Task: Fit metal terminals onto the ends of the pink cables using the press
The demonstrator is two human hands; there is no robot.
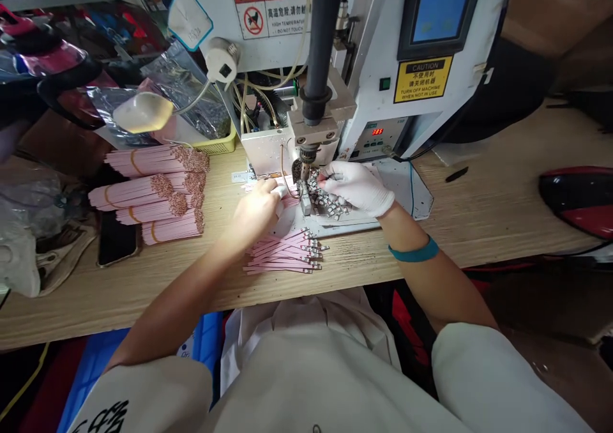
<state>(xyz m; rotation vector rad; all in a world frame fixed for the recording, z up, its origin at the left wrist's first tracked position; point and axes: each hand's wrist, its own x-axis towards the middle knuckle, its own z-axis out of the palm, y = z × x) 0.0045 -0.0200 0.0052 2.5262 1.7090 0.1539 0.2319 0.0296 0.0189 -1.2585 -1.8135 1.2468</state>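
My bare left hand (256, 206) is closed on a thin pink wire (288, 192), holding its end under the head (306, 155) of a white bench machine (383, 50). My right hand (357, 187), in a white glove, pinches a small metal terminal at the same spot, just right of the head. A heap of small metal terminals (328, 200) lies on the machine's base plate under the right hand. A loose pile of pink wires with metal ends (287, 253) lies on the wooden bench (479, 216) below my left wrist.
Bundles of pink wires with bare copper ends (153, 193) are stacked at the left, beside a dark phone (117, 238). A lamp (143, 112) and plastic bags sit behind them. A black marker (456, 174) and a red and black object (579, 200) lie at the right.
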